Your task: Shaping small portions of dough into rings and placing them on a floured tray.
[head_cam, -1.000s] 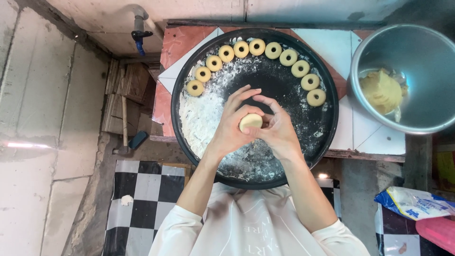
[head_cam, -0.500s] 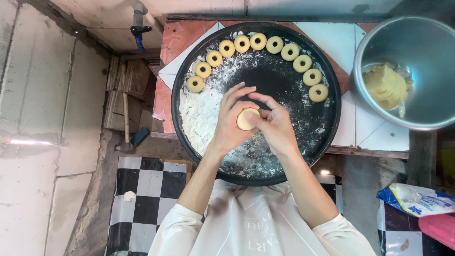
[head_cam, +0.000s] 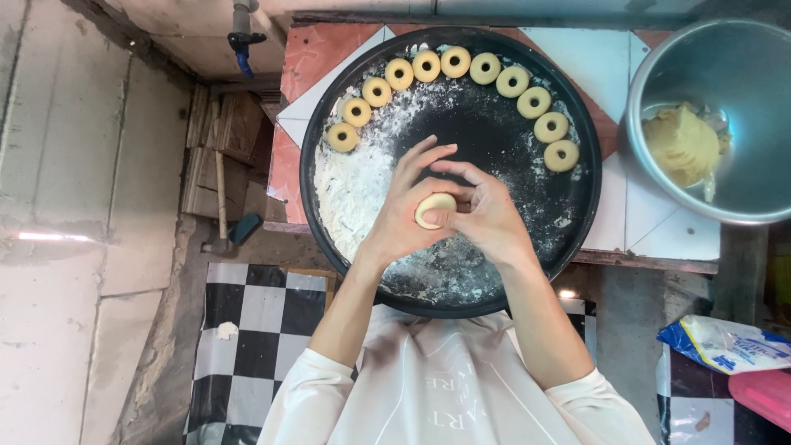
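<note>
Pale round dough piece (head_cam: pixel 434 208) (smooth, unpierced) pinched above the floured tray (head_cam: pixel 527 239).

A hammer (head_cam: pixel 224 216) is leaning by wooden boards (head_cam: pixel 221 132), a plastic bag (head_cam: pixel 725 344) is lying low right, a blue-handled tap (head_cam: pixel 242 33) is hanging above

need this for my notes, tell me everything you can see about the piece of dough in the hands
The piece of dough is a small, pale yellow, smooth rounded lump, with no hole visible. It is held above the floured black round tray, pinched between the left hand and the right hand, whose fingers cover its right side.
</note>
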